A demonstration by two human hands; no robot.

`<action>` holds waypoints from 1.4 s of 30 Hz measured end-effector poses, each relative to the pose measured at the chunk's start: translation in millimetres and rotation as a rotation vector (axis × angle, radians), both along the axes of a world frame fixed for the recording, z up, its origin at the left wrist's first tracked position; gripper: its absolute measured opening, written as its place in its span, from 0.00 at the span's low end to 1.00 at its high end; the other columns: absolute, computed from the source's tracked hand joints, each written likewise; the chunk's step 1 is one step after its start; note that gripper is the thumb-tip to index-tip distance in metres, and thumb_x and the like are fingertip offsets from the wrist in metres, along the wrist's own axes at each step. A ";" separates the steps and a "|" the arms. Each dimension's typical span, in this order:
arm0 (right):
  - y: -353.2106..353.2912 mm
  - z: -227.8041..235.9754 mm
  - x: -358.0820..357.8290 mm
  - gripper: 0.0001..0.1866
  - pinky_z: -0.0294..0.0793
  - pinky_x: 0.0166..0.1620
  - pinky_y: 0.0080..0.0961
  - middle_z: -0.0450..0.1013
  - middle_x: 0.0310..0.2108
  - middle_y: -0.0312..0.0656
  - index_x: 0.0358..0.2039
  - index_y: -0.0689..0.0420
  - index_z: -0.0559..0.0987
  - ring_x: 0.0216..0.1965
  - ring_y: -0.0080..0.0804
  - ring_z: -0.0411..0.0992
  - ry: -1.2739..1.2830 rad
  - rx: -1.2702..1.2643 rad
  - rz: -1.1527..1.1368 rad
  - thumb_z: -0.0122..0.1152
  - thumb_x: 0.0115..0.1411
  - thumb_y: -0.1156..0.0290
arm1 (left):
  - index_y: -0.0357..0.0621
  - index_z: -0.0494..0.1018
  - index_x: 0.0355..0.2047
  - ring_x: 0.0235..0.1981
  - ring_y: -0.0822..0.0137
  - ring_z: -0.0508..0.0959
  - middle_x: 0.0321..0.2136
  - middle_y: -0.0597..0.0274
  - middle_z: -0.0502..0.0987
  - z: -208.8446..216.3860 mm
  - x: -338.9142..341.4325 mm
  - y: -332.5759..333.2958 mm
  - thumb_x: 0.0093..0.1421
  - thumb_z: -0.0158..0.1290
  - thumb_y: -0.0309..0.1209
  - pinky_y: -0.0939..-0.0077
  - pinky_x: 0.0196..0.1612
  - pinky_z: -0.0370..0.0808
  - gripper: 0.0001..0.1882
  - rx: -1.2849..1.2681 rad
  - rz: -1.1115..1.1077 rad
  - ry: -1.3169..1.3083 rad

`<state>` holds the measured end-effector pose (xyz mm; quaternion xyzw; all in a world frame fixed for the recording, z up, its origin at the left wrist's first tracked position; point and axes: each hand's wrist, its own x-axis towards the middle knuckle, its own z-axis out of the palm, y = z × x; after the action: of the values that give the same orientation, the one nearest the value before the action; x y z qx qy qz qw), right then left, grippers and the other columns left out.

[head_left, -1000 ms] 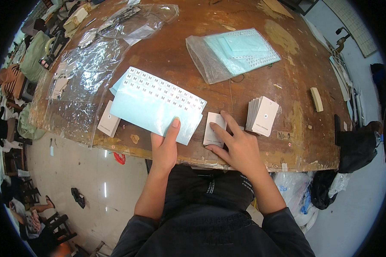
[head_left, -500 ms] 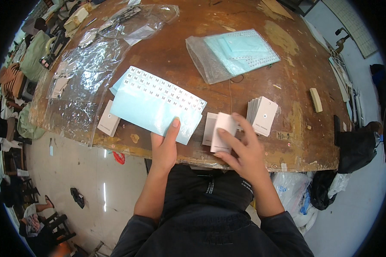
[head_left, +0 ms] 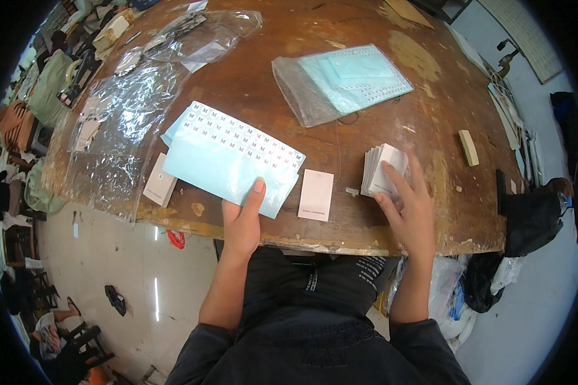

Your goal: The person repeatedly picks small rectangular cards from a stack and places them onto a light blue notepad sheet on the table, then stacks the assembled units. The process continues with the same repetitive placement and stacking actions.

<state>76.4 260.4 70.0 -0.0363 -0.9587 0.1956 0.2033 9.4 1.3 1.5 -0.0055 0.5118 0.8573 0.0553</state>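
Observation:
My left hand point(head_left: 242, 221) grips light blue sticker sheets point(head_left: 221, 167), thumb on top. Rows of small white lettered stickers fill the upper part of the top sheet. On the right, the thumb and fingers of my right hand point(head_left: 412, 205) close around a pale pink tag lying on a fanned stack of tags point(head_left: 374, 170). Between my hands a single pale tag point(head_left: 316, 196) lies flat on the table, with a small hole near its upper edge and no sticker visible. Another pile of tags point(head_left: 161, 182) is partly covered by the sheets' left end.
A clear plastic bag with more blue sticker sheets point(head_left: 359, 77) lies beyond my hands. Crumpled clear plastic point(head_left: 135, 96) spreads over the left of the worn wooden table point(head_left: 237, 83). A small brush point(head_left: 468, 148) lies at the right. The table's near edge curves before my lap.
My right hand has moved right with a tag, from above the single tag in the middle to the stack. The single tag is now uncovered. My left hand holds the sheets much as before.

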 end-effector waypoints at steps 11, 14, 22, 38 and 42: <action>-108.5 -16.9 -39.5 0.17 0.78 0.35 0.27 0.78 0.43 0.48 0.44 0.63 0.81 0.35 0.38 0.78 0.326 -0.352 0.408 0.71 0.52 0.82 | 0.33 0.62 0.63 0.57 0.66 0.72 0.57 0.55 0.71 -0.6 -0.2 -0.3 0.68 0.51 0.25 0.69 0.60 0.68 0.24 -0.010 -0.028 0.057; -114.8 -16.4 -50.8 0.17 0.78 0.36 0.28 0.80 0.39 0.47 0.42 0.62 0.82 0.34 0.39 0.78 0.338 -0.307 0.342 0.72 0.50 0.82 | 0.31 0.69 0.58 0.50 0.70 0.74 0.51 0.58 0.75 0.9 2.9 1.6 0.69 0.52 0.27 0.74 0.53 0.71 0.19 -0.057 -0.026 0.120; -124.1 -23.6 -56.9 0.13 0.78 0.37 0.31 0.81 0.36 0.46 0.39 0.61 0.82 0.35 0.41 0.78 0.400 -0.333 0.343 0.71 0.52 0.80 | 0.32 0.68 0.58 0.53 0.67 0.74 0.53 0.55 0.74 0.2 3.3 -0.7 0.69 0.51 0.28 0.70 0.57 0.70 0.19 0.080 0.048 0.031; -132.0 -29.6 -56.3 0.11 0.77 0.30 0.27 0.79 0.30 0.45 0.37 0.61 0.81 0.28 0.35 0.77 0.386 -0.564 0.229 0.69 0.52 0.83 | 0.31 0.71 0.54 0.50 0.69 0.76 0.50 0.56 0.77 -4.6 2.2 -2.8 0.71 0.50 0.28 0.71 0.53 0.73 0.16 -0.046 0.003 0.143; -129.7 -29.9 -55.5 0.10 0.77 0.31 0.27 0.79 0.30 0.44 0.35 0.61 0.81 0.28 0.35 0.77 0.395 -0.571 0.203 0.69 0.51 0.84 | 0.31 0.72 0.54 0.49 0.70 0.76 0.50 0.56 0.77 -4.2 3.7 -1.8 0.71 0.50 0.28 0.72 0.54 0.73 0.16 -0.046 -0.010 0.131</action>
<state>20.9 130.7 40.1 0.0424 -0.8064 0.4780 0.3456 13.2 -0.5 -2.7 0.0522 0.5338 0.8436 0.0257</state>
